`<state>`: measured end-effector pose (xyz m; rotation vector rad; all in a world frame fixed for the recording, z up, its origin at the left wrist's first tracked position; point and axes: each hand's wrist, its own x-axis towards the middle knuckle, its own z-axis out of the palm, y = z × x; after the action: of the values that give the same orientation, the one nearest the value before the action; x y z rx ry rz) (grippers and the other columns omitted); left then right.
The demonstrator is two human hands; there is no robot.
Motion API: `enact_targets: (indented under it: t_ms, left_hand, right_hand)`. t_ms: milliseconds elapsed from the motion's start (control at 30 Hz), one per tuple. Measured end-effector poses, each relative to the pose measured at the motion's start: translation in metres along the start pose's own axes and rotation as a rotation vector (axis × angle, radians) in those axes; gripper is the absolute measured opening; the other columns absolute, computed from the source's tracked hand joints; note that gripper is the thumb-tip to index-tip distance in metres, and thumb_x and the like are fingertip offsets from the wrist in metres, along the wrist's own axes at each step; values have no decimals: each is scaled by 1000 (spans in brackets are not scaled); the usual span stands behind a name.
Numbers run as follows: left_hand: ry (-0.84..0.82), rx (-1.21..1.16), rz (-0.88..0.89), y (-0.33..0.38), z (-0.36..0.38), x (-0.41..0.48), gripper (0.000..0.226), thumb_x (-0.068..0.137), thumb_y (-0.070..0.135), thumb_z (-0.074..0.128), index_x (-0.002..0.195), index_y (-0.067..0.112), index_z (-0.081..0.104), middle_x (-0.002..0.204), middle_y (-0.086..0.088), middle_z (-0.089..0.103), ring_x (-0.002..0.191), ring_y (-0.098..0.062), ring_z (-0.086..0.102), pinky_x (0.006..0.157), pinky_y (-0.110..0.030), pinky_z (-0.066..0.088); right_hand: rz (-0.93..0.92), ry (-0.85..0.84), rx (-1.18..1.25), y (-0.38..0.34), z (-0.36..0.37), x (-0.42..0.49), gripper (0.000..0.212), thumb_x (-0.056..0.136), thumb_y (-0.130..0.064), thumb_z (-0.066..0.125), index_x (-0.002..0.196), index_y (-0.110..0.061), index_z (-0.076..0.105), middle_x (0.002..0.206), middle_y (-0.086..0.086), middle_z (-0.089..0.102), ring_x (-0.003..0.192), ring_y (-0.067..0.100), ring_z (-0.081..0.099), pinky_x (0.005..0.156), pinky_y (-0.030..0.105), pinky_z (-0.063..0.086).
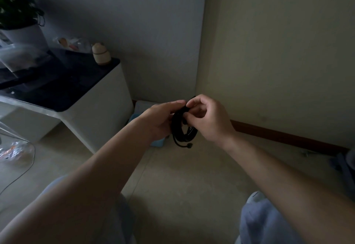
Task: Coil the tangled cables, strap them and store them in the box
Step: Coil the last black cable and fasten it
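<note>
Left hand grips the black cable coil so the loops can't spring apart — right hand pinches its top, likely strapping it.

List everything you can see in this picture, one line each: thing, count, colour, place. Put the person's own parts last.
coiled cable: one, black, between both hands
cabinet: one, white with dark top, left
potted plant: one, green in white pot, top left
ornament: one, beige, cabinet top's back corner
plastic bag: one, clear, floor at left
container: one, light blue, floor behind the hands, partly hidden
skirting board: one, brown, base of right wall
trouser legs: two, pale blue, bottom
left hand: holds the coil's left side
right hand: pinches the coil's top
</note>
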<state>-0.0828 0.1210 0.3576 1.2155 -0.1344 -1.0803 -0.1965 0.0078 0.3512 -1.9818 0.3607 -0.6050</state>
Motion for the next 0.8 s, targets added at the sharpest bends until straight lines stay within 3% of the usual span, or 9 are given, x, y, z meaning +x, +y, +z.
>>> enact_targets:
  t_ms: [133, 300, 500, 633, 733, 800]
  left_hand:
    - [-2, 8, -21, 0, 1, -4, 28, 99, 15, 59, 124, 8, 66, 105, -13, 68, 68, -16, 69, 56, -24, 54]
    - [32, 21, -5, -1, 1, -4, 34, 98, 13, 58, 130, 3, 64, 91, -9, 69, 55, -12, 66, 48, -20, 49]
    - [41, 33, 0, -4, 1, -3, 26, 99, 11, 57, 121, 3, 68, 78, -7, 70, 53, -11, 64, 49, -20, 49]
    - [91, 88, -39, -9, -1, 0, 25, 93, 17, 69, 114, 4, 72, 84, -9, 65, 68, -16, 59, 61, -27, 47]
    - [126, 145, -94, -11, -4, 2, 18, 92, 26, 71, 101, 10, 74, 74, -8, 58, 65, -18, 48, 63, -30, 38]
    - [122, 140, -111, -13, -5, 3, 18, 92, 26, 71, 100, 10, 72, 73, -8, 60, 63, -17, 53, 64, -31, 41]
  right_hand:
    - [6, -5, -35, 1, 1, 1, 27, 76, -14, 82, 93, -24, 63, 74, -3, 72, 66, 5, 67, 61, 17, 50]
    - [-24, -67, -105, 1, -2, 2, 28, 77, -8, 77, 98, -21, 65, 77, -3, 72, 69, 9, 67, 65, 29, 56]
    - [-142, -95, -390, 1, -4, 7, 24, 76, -23, 76, 95, -31, 64, 77, -12, 69, 69, 9, 64, 61, 31, 52]
    - [-226, -71, -493, 2, -6, 11, 20, 75, -25, 78, 92, -27, 68, 84, -11, 59, 77, 16, 60, 61, 32, 46]
    - [-283, -72, -554, 6, -4, 13, 19, 74, -25, 76, 91, -24, 67, 92, -9, 58, 80, 19, 60, 62, 32, 46]
    - [-310, -92, -571, 8, -3, 13, 21, 72, -22, 75, 91, -22, 65, 96, -8, 60, 84, 20, 59, 63, 32, 45]
